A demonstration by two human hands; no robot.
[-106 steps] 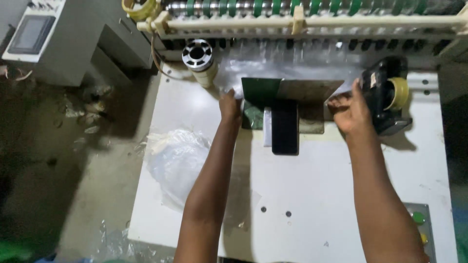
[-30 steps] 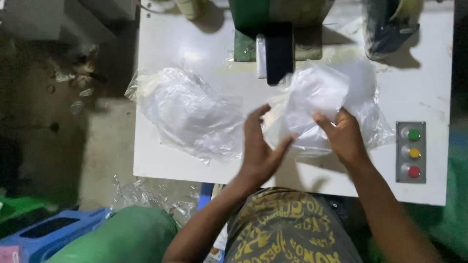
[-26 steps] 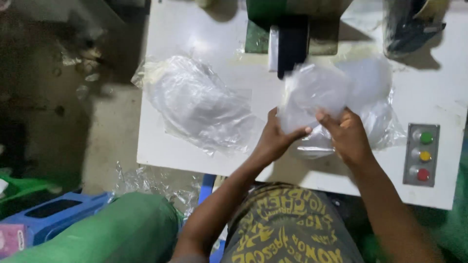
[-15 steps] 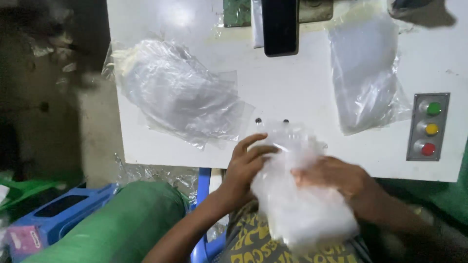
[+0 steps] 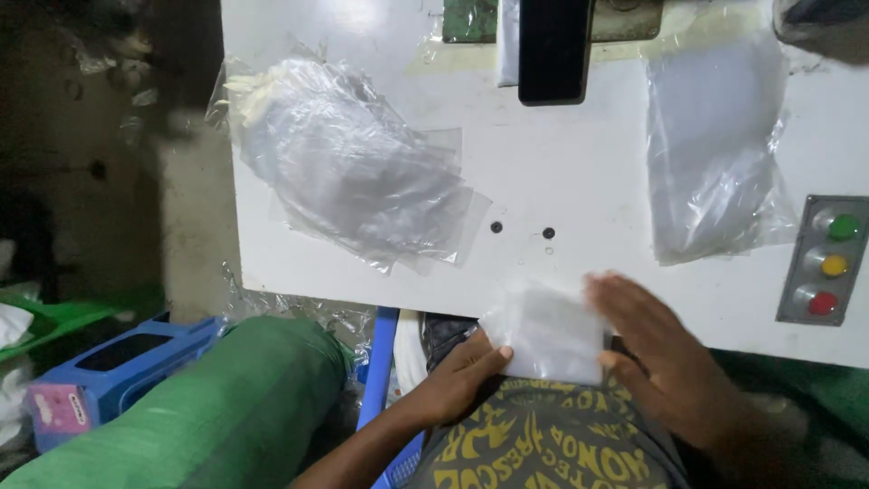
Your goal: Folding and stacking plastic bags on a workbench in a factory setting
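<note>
A small clear plastic bag with white contents (image 5: 548, 333) is held at the near edge of the white table (image 5: 561, 190), over my lap. My left hand (image 5: 457, 380) grips its lower left corner with the thumb on top. My right hand (image 5: 661, 358) lies flat against the bag's right side, fingers spread and blurred. A pile of clear plastic bags (image 5: 348, 167) lies on the table's left part. Another clear bag (image 5: 715, 154) lies at the right.
A black block of a machine (image 5: 554, 50) stands at the table's far edge. A grey panel with green, yellow and red buttons (image 5: 831, 263) sits at the right. A green sack (image 5: 208, 407) and a blue crate (image 5: 118, 367) are on the floor left.
Both hands drew a filled clear bag back from the machine to the table's near edge. The view dropped towards my lap. A clear bag now lies at the table's right.
</note>
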